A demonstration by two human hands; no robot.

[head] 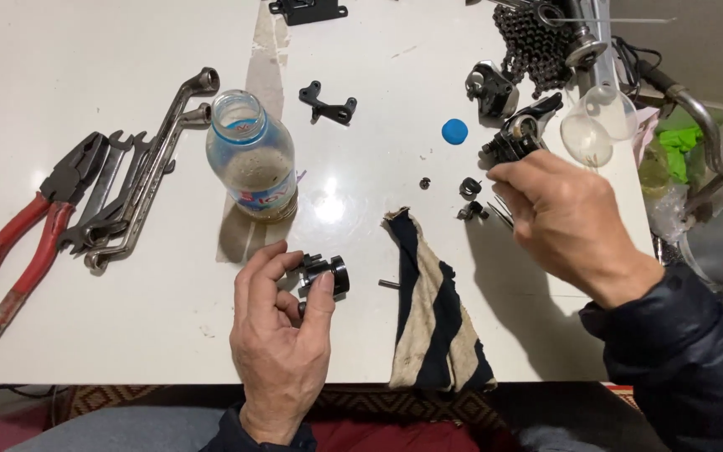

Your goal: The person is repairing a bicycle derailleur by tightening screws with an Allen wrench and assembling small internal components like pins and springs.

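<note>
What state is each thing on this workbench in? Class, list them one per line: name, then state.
Left hand: holding a small black cylindrical part.
Right hand: fingertips on a black mechanism.
Bottle: upright, uncapped, partly filled.
Blue cap: off, lying on the table.
Pliers: jaws shut, lying flat.
Wrenches: piled together.
Striped rag: crumpled, at the table's edge.
Chain: heaped.

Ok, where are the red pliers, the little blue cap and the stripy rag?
Red pliers [18, 251], head view: on the upper red handle.
Blue cap [454, 131], head view: middle of its round top.
Striped rag [433, 318], head view: on the middle of the cloth.
</note>
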